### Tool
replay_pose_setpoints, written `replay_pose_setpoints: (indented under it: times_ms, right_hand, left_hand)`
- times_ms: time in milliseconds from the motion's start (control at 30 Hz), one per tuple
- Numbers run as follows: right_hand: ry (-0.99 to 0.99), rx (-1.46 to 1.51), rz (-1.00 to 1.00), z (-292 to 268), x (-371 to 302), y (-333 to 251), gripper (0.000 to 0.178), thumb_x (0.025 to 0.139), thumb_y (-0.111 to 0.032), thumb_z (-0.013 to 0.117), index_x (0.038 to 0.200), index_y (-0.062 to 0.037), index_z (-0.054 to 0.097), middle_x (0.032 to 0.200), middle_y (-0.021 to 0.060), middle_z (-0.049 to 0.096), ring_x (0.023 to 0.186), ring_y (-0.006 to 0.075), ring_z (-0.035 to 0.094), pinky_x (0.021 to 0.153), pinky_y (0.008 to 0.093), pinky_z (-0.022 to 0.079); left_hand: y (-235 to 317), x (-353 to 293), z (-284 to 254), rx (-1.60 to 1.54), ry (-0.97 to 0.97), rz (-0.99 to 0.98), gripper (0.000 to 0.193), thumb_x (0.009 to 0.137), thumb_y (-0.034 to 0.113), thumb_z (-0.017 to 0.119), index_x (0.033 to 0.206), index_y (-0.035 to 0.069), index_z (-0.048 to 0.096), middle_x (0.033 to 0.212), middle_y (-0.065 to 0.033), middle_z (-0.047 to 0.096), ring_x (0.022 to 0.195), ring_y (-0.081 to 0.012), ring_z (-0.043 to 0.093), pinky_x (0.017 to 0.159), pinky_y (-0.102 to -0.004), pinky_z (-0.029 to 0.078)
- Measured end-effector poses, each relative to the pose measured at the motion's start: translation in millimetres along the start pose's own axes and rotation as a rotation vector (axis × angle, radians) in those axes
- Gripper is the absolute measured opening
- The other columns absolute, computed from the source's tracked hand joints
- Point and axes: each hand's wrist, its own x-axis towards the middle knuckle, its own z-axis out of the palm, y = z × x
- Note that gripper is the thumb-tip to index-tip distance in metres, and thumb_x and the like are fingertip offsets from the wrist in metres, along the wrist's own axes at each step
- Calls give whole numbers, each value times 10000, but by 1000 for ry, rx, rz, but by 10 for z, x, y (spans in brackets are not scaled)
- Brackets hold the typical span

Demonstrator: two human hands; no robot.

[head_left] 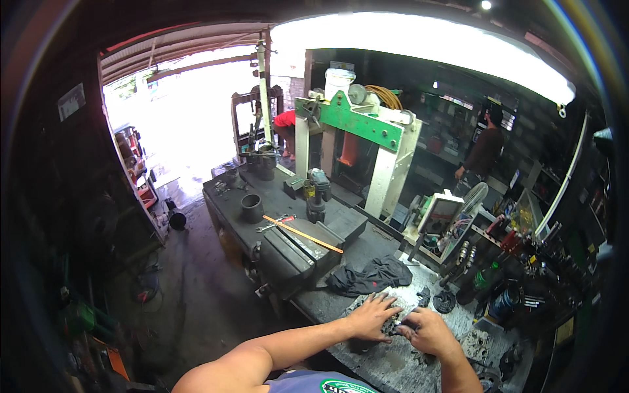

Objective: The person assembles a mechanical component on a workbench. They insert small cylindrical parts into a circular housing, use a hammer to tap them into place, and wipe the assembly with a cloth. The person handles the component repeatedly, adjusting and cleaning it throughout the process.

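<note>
My left hand (371,317) rests with its fingers apart on a grey metal part (357,304) on the workbench. Most of that part is hidden under the hand. Just to the right, my right hand (427,331) is closed, thumb and fingers brought together close to the same part. Whatever lies in its grip is too small and covered to name. A black cloth (372,275) lies crumpled beyond my hands. Close by on the right are a round black part (444,301) and a pale metal casting (476,343).
A dark steel table (226,190) bears a pipe piece (251,208), a cordless power tool (317,196) and an orange strip (301,233). Behind stands a green-and-white press frame (354,118). Two people, one in red (285,121) and one in dark clothes (483,147), are farther off.
</note>
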Motion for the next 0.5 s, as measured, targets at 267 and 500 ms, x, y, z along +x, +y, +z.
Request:
replay_pose_setpoints:
  times_ms: [267, 500]
  right_hand:
    - [408, 977, -59, 797, 17, 386, 299, 1008, -243, 736, 1089, 30, 827, 775, 88, 756, 643, 157, 706, 615, 313, 569]
    - [1297, 644, 521, 1181, 124, -404, 264, 1014, -207, 678, 886, 24, 680, 817, 182, 724, 705, 255, 698, 663, 370, 557]
  left_hand:
    - [-202, -76, 271, -107, 174, 71, 787, 887, 470, 868, 1549, 103, 652, 1647, -159, 600, 1505, -450, 530, 1211, -600, 470]
    - [-220, -78, 316, -160, 149, 45, 845, 870, 424, 873, 1604, 102, 610, 1668, -164, 575, 1515, -454, 516, 1242, -603, 446]
